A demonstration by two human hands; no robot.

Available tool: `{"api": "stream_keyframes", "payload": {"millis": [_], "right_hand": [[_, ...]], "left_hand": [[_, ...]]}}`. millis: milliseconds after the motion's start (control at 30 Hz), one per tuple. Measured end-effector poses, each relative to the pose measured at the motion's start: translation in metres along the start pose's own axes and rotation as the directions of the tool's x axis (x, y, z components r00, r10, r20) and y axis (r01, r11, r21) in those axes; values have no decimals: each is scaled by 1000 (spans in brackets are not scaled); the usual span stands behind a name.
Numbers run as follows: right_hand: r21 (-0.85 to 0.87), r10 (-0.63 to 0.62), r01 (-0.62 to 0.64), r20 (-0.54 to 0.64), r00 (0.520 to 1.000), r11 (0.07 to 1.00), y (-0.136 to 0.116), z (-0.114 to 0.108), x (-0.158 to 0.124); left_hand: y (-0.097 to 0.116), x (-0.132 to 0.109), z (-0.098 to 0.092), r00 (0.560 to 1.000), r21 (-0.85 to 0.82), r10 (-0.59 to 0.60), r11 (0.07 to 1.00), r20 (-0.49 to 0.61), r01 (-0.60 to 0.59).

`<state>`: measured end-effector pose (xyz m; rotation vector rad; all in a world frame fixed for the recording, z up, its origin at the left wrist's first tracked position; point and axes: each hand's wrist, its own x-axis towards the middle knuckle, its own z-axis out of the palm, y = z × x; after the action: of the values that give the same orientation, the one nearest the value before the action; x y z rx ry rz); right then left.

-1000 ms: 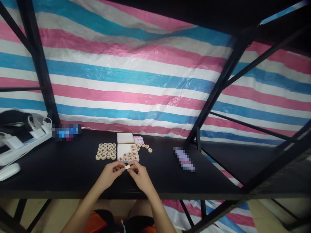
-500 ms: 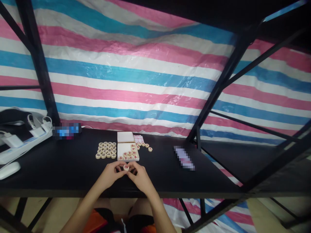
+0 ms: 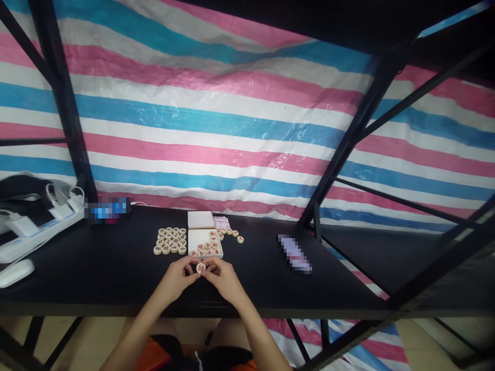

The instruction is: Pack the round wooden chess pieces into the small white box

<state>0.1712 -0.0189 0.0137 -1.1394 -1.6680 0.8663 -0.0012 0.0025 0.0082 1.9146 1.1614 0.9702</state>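
Observation:
A round wooden chess piece [image 3: 200,268] with a red character sits pinched between the fingertips of my left hand [image 3: 178,279] and my right hand [image 3: 223,281], face up, just above the black table [image 3: 96,278]. Right behind them lies a shallow white box [image 3: 204,243] with several red-marked pieces in it. Its lid or second half [image 3: 201,220] lies behind it. A group of several dark-marked pieces [image 3: 170,240] is laid out in rows left of the box. A few loose pieces [image 3: 232,234] lie to the right of it.
A white power strip with plugged chargers [image 3: 34,226] and a white oval object [image 3: 15,272] are at the far left. A blurred item [image 3: 106,211] lies at the back left, another [image 3: 294,253] at the right. Black shelf posts [image 3: 65,113] and a striped tarp [image 3: 232,118] stand behind.
The piece between my fingers was edge-on a second ago and has been turned so its red face points up. Both hands stayed in place.

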Motion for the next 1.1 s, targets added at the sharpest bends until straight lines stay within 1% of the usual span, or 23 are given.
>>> {"api": "stream_keyframes", "payload": {"millis": [100, 167, 200, 233, 300, 400, 533, 633, 767, 967, 1100], "right_hand": [[-10, -5, 5, -38, 999, 1000, -1, -8, 19], [-53, -15, 11, -79, 997, 999, -2, -12, 40], [-87, -14, 6, -88, 996, 996, -2, -12, 52], [-138, -16, 5, -80, 997, 990, -2, -11, 64], [-311, -29, 22, -18, 999, 950, -1, -5, 86], [-420, -4, 26, 52, 999, 907, 2, 6, 106], [-533, 25, 32, 100, 995, 846, 2, 12, 111], [-603, 27, 66, 144, 989, 795, 3, 8, 112], [-666, 50, 99, 201, 978, 739, 6, 2, 115], [-659, 32, 199, 321, 946, 725, 9, -1, 115], [-644, 11, 241, 361, 933, 726, 9, -1, 110]], "left_hand": [[-1, 0, -1, 992, 26, 56, 998, -113, -54], [-1, 0, -1, 981, 67, 89, 995, -174, -78], [-2, 0, -1, 978, 93, 97, 992, -185, -81], [-2, -1, 0, 978, 122, 103, 989, -183, -81], [-2, -2, 1, 982, 172, 106, 982, -155, -79], [-1, -3, 2, 991, 241, 92, 968, -100, -66], [1, -4, 3, 993, 325, 98, 943, -67, -72], [2, -4, 3, 994, 346, 93, 936, -62, -66], [2, -3, 3, 994, 333, 90, 941, -69, -63], [1, -3, 3, 990, 314, 110, 946, -92, -76], [1, -2, 3, 991, 316, 101, 946, -84, -69]]}}
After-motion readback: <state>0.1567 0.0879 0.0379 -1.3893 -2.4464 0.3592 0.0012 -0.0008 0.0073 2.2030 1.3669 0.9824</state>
